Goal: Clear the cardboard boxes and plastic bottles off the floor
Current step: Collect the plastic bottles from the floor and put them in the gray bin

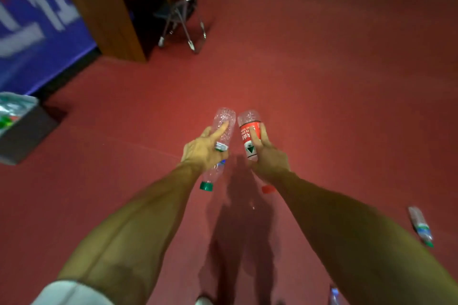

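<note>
At 5 o'clock, at the bottom edge, what looks like part of a plastic bottle (334, 295) lies on the red floor (334, 86). Another, a blue-labelled bottle (421, 226), lies at 4 o'clock beside your right forearm. At centre, your left hand (202, 150) curls round a clear green-capped bottle (224, 119), forefinger stretched along it. Just beside it, your right hand (269, 158) grips a red-labelled bottle (247, 131), both held above the floor. At 9 o'clock stands a lined box (27, 136), its contents blurred. At 11 o'clock are a wooden desk (109, 12) and a folding chair (183, 12).
</note>
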